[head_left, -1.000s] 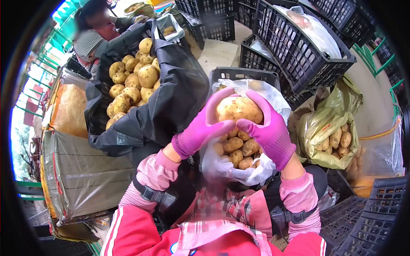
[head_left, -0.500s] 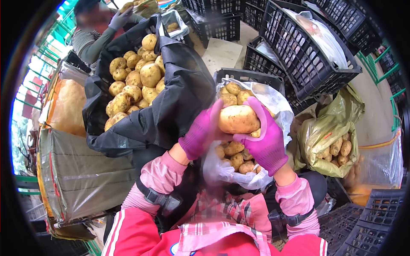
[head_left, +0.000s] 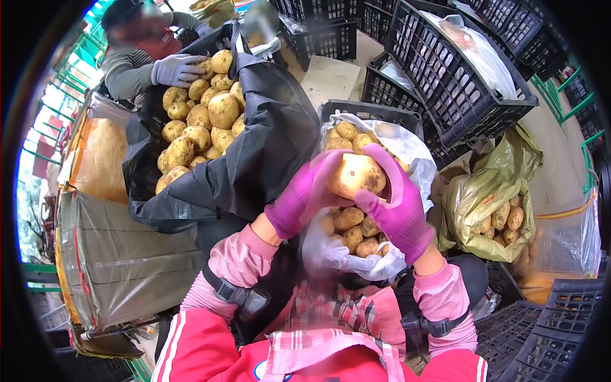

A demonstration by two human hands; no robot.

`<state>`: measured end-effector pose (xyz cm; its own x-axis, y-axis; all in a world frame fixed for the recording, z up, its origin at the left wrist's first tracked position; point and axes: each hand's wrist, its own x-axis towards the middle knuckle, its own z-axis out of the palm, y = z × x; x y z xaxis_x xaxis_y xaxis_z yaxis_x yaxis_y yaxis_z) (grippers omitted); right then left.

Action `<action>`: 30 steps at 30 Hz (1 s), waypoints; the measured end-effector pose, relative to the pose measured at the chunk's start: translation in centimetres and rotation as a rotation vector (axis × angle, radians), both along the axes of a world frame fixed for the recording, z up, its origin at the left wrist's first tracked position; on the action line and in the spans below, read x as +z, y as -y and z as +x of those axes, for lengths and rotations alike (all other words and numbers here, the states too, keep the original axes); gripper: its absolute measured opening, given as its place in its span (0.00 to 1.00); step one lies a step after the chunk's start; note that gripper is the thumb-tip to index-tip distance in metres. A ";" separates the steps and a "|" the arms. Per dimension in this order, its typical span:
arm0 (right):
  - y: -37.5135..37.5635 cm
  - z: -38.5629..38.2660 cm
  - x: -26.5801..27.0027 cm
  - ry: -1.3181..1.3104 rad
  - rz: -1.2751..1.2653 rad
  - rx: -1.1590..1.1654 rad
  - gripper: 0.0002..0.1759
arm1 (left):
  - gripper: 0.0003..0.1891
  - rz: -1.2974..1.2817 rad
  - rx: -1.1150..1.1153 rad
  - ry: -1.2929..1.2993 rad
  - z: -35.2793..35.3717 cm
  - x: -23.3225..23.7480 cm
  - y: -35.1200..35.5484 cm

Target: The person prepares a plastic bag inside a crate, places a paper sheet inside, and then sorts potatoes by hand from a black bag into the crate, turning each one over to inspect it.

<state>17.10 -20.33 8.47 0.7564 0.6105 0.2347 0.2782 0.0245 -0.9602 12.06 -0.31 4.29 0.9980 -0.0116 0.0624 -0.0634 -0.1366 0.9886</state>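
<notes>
A large pale potato is held between my two purple-gloved hands, above a crate lined with a white plastic bag that holds several potatoes. My left hand presses against the potato's left side. Around its right side curl the fingers and thumb of my right hand. To the left, a black cloth-lined container is heaped with potatoes. A co-worker's grey-gloved hand rests on potatoes at its far edge.
Black plastic crates are stacked at the back right. A yellow-green bag of potatoes stands on the right. At the left is a large grey-covered sack. The co-worker is at the upper left.
The potato between my hands has turned and shows a different face. The co-worker's gloved hand has come down from near the head onto the heap in the black-lined container.
</notes>
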 end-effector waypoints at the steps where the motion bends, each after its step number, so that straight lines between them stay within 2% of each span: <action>1: 0.2 0.0 0.0 -0.010 -0.011 -0.012 0.40 | 0.28 -0.078 0.003 -0.022 -0.1 0.7 0.3; 3: 0.1 0.1 0.1 -0.023 -0.017 -0.010 0.34 | 0.26 -0.578 0.037 -0.251 -0.6 3.2 1.4; 4: 0.0 0.0 0.2 0.132 -0.017 -0.032 0.27 | 0.26 -0.612 0.026 -0.275 -0.8 2.7 1.4; 5: -0.4 0.2 -0.4 0.340 -0.012 -0.073 0.24 | 0.25 -0.660 0.012 -0.291 -0.9 2.8 1.6; 7: -0.7 -0.4 -0.9 0.398 -0.028 -0.140 0.22 | 0.25 -0.633 0.080 -0.312 -1.3 2.7 2.0; 9: -0.9 -1.2 -0.2 0.141 0.008 -0.206 0.22 | 0.25 -0.529 0.149 -0.289 -2.2 3.6 2.4; 10: -0.8 -0.9 0.0 -0.050 0.084 -0.222 0.24 | 0.25 -0.258 0.230 -0.107 -3.0 4.1 2.5; 11: -0.4 -0.6 0.4 -0.045 0.034 -0.209 0.23 | 0.25 0.017 0.299 0.071 -3.6 4.6 2.4; 13: 0.1 -1.2 1.7 -0.122 0.091 -0.104 0.19 | 0.25 -0.278 0.366 0.088 -5.4 7.7 0.7; 14: 0.5 -1.4 1.9 -0.057 0.082 -0.107 0.18 | 0.21 -0.285 0.395 0.190 -6.3 10.0 -1.0; 15: 0.7 -1.2 2.1 0.009 0.075 -0.110 0.17 | 0.19 0.298 0.362 0.350 -6.9 11.3 -4.8; 16: 1.0 -1.1 2.3 0.077 0.073 -0.114 0.16 | 0.17 0.850 0.445 0.558 -7.6 12.5 -8.5; 18: 1.9 -0.5 2.5 0.065 0.084 -0.183 0.16 | 0.25 0.029 0.702 0.103 -7.5 16.3 -10.4; 19: 2.3 -0.3 2.6 0.060 0.090 -0.218 0.16 | 0.30 0.094 0.721 0.009 -6.7 16.0 -13.6; 20: 2.4 -0.1 2.7 0.050 0.130 -0.229 0.16 | 0.29 0.119 0.715 -0.109 -5.7 14.4 -17.1; 21: 2.4 -0.1 2.8 0.053 0.144 -0.233 0.15 | 0.29 0.292 0.626 -0.204 -5.4 12.8 -19.9; 22: 2.4 -0.1 2.8 0.058 0.154 -0.240 0.15 | 0.29 0.823 0.516 -0.168 -4.6 8.8 -24.8; 23: 2.5 -0.1 2.8 0.063 0.162 -0.249 0.15 | 0.28 1.365 0.267 -0.316 -4.3 8.9 -24.2; 25: 2.5 -0.2 2.9 0.148 0.169 -0.252 0.13 | 0.27 1.697 0.346 -0.498 -3.0 8.1 -22.3; 26: 2.7 -0.3 2.8 0.186 0.162 -0.251 0.13 | 0.27 1.770 0.282 -0.689 -3.0 12.0 -18.2; 27: 2.8 -0.2 2.8 0.230 0.151 -0.247 0.13 | 0.27 1.735 0.250 -0.703 -2.6 11.2 -19.9; 28: 2.8 -0.2 2.8 0.230 0.198 -0.244 0.13 | 0.26 1.806 0.208 -0.700 -2.3 10.4 -21.2; 29: 3.1 0.2 2.6 0.269 0.207 -0.243 0.13 | 0.25 1.863 0.228 -0.735 -2.3 11.8 -19.1; 30: 3.3 0.2 2.7 0.196 0.261 -0.244 0.13 | 0.25 1.859 0.195 -0.737 -1.2 11.3 -20.3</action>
